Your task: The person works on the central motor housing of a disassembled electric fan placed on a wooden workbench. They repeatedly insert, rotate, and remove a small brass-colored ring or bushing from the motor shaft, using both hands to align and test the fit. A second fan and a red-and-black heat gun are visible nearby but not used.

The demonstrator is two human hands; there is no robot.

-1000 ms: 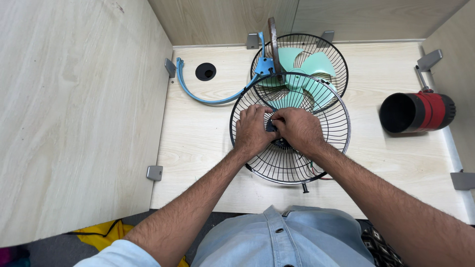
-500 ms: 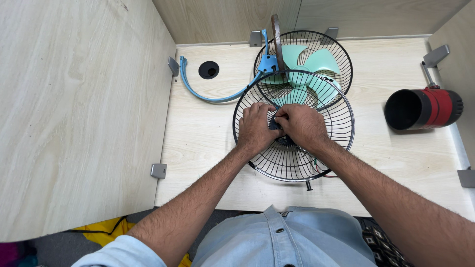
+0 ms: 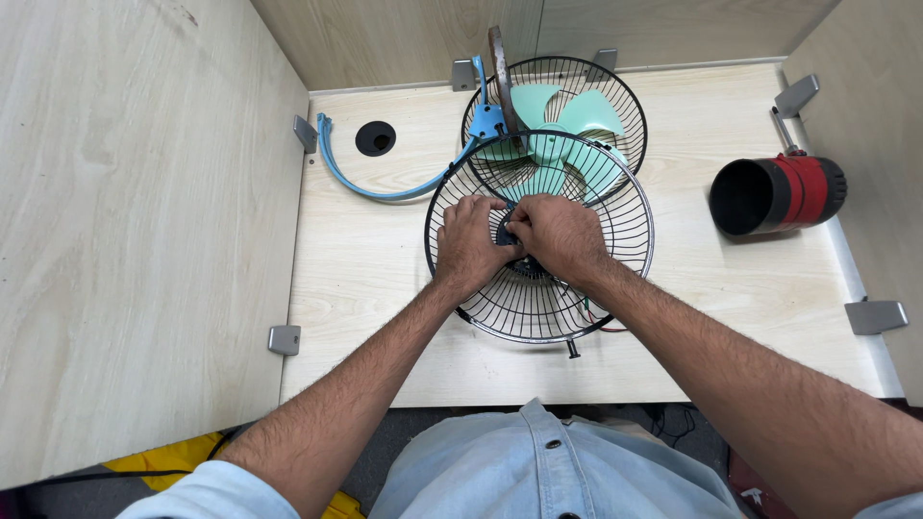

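Observation:
A round black wire fan guard (image 3: 577, 298) lies on the light wooden desk (image 3: 375, 279) in front of me. Both hands meet at its hub. My left hand (image 3: 468, 242) and my right hand (image 3: 561, 237) close together on a small dark centre piece (image 3: 507, 234) there, which is mostly hidden by my fingers. Behind it, a second black guard (image 3: 615, 96) holds mint-green fan blades (image 3: 567, 120), partly overlapped by the front guard.
A curved blue strip (image 3: 370, 185) lies to the left, running to a blue clip (image 3: 486, 123). A round cable hole (image 3: 375, 138) sits at the back left. A red and black cylinder (image 3: 779, 195) lies on its side at right. Wooden partitions enclose the desk.
My hands stay on the guard's hub with only slight shifts of the fingers. The view has moved a little; nothing else has changed place.

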